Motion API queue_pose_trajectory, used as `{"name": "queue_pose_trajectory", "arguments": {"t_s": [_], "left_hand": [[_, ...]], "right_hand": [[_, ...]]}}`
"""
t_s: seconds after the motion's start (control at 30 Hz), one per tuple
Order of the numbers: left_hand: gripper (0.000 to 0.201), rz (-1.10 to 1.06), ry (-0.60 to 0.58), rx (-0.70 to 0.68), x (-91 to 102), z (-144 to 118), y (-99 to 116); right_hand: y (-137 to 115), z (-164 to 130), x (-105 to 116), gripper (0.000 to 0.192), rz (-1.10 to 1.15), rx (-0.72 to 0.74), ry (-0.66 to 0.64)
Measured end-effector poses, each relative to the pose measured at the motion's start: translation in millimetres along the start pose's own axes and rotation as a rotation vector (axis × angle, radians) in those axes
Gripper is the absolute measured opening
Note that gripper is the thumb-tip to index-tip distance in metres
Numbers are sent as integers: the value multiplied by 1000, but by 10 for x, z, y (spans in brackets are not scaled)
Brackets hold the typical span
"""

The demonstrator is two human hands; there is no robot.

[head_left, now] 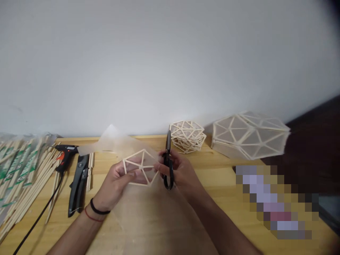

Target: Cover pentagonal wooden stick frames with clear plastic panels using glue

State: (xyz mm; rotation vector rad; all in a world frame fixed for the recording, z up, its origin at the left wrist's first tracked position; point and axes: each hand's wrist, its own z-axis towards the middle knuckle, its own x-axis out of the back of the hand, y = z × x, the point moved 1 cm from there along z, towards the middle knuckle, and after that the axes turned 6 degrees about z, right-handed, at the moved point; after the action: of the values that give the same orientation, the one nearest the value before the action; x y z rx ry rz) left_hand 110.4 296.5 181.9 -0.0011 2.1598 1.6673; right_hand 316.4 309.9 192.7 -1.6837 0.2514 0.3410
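Note:
A pentagon-shaped wooden stick frame [141,167] with spokes meeting at its centre lies against a translucent sheet [143,209]. My left hand [120,182] grips the frame and the sheet at their left side, thumb on top and fingers showing through from below. My right hand [180,170] has black-handled scissors [168,166] in it, their blades pointing up and away. Its fingertips also touch the right corner of the frame. Part of the sheet spreads behind the frame towards the wall, and part hangs down between my forearms.
Behind my right hand is a pile of stick frames [188,136]. A larger covered polyhedron [251,136] stands at right. To the left are a glue gun [66,157] with its cord, dark pruning shears [79,184], loose sticks [34,191] and packaged chopsticks [18,166]. A blurred-out object [273,202] lies at right.

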Motion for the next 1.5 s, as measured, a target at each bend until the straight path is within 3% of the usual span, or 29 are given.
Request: {"name": "queue_pose_trajectory", "arguments": {"t_s": [0.3, 0.5, 0.7, 0.93, 1.1, 1.27, 1.4, 1.5], "left_hand": [[55, 56, 48, -48, 77, -9, 37], [45, 220, -17, -115, 53, -24, 138], [63, 244, -60, -123, 27, -56, 156], [55, 129, -26, -121, 30, -40, 171], [65, -6, 96, -157, 69, -39, 270], [75, -48, 198, -167, 111, -52, 347], [74, -46, 211, -172, 119, -62, 353], [72, -43, 201, -175, 115, -64, 345]], "right_hand": [[-13, -29, -64, 45, -25, -66, -59], [12, -21, -37, 49, -11, -55, -14], [29, -18, -15, 52, -16, -34, -30], [19, -4, 20, 48, -115, 18, -29], [-39, -26, 46, 45, -225, 9, -48], [-80, -39, 110, 47, -275, 46, -162], [-111, -42, 152, 45, -305, -2, -377], [-145, -58, 139, 39, -375, -31, -448]]}}
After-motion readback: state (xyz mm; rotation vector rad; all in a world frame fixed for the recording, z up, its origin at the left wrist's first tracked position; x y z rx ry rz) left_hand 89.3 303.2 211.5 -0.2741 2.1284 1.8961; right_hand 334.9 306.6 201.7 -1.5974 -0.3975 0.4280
